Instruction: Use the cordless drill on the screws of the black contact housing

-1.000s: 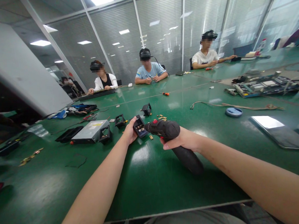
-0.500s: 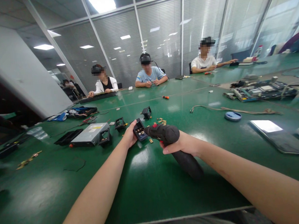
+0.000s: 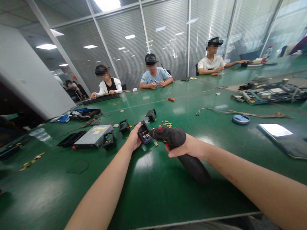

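Note:
In the head view my left hand (image 3: 135,138) grips a small dark box-shaped housing (image 3: 145,133) by its left side. Its open face is turned toward me and shows several brass-coloured metal parts inside. My right hand (image 3: 183,147) is wrapped round the handle of a black cordless drill (image 3: 174,136) with red details. The drill's nose points left at the housing, close to its right edge; whether the bit touches anything inside cannot be made out. Small brass pieces (image 3: 166,123) lie on the green table (image 3: 148,196) just behind the drill, and one brass piece (image 3: 156,143) lies below its nose.
Black plastic frames (image 3: 108,140) and a silver disc drive (image 3: 94,136) lie to the left, near a clear plastic cup (image 3: 40,135). A blue round lid (image 3: 240,119), a tablet-like slab (image 3: 289,142) and circuit boards (image 3: 273,92) are on the right. Three people sit across the table.
The view has shifted slightly, so everything sits a little further right. Both hands keep their grips, and the drill stays pointed at the housing.

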`<action>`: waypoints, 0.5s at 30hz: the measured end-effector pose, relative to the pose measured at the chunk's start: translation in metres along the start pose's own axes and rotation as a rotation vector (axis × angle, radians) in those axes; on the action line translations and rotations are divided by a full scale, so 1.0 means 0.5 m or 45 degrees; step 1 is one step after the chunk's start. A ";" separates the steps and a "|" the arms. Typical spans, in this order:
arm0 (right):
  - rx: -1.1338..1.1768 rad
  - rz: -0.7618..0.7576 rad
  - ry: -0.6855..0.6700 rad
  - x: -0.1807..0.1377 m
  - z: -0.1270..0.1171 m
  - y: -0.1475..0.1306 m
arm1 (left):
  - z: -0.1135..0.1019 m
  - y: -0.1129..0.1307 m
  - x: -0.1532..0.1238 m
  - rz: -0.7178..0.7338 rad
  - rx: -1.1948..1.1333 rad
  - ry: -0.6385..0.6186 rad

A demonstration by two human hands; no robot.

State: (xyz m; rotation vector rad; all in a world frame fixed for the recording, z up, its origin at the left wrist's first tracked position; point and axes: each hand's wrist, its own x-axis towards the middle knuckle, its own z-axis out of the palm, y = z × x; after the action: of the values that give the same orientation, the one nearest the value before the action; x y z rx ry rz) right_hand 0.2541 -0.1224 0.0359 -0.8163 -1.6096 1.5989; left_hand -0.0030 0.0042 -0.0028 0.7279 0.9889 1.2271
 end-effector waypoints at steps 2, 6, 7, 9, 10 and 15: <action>0.009 -0.004 0.002 -0.001 0.001 -0.001 | 0.001 0.000 -0.001 -0.002 -0.005 0.003; 0.037 0.004 0.020 -0.004 0.006 -0.006 | 0.002 0.001 -0.002 0.004 -0.008 0.000; 0.037 0.004 0.020 -0.004 0.006 -0.007 | 0.002 0.001 -0.002 0.005 -0.007 -0.005; 0.025 0.002 0.016 -0.004 0.006 -0.007 | 0.001 0.001 -0.002 0.005 -0.008 -0.016; 0.015 0.001 0.015 -0.004 0.006 -0.006 | 0.002 0.001 -0.002 0.003 -0.010 -0.018; -0.021 -0.007 0.001 -0.001 0.002 -0.002 | 0.004 0.001 -0.004 -0.018 -0.034 0.004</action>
State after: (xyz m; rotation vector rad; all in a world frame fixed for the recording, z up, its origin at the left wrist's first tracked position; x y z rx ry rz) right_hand 0.2538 -0.1235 0.0368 -0.8206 -1.6254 1.5831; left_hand -0.0017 0.0025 -0.0012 0.6973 0.9767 1.2277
